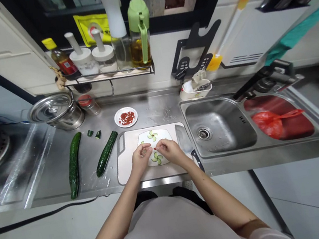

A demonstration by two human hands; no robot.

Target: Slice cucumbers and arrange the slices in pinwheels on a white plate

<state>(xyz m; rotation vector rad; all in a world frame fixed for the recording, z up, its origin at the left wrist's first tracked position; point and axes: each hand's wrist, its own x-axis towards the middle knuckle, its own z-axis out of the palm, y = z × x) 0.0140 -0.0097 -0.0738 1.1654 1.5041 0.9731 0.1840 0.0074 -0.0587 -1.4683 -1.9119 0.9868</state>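
Both my hands are over a white plate [159, 134] that lies on a cutting board [132, 157]. Thin cucumber slices [153, 136] form pinwheel flowers on the plate; the top one has a red centre. My right hand [168, 150] pinches a tiny red goji berry [154, 148] at its fingertips. Close beside it, the fingers of my left hand [141, 156] are pressed together, and whatever they hold is too small to see. The hands partly cover the slices at the plate's sides. More goji berries [127, 118] lie in a small white dish [117, 123] behind the board.
A knife [196, 159] rests at the board's right edge, beside the sink [222, 125]. To the left lie a whole cucumber [75, 165], a cut cucumber [106, 153] and two end pieces [97, 135]. Behind them stand a steel pot [68, 117] and a rack [109, 77] of seasonings.
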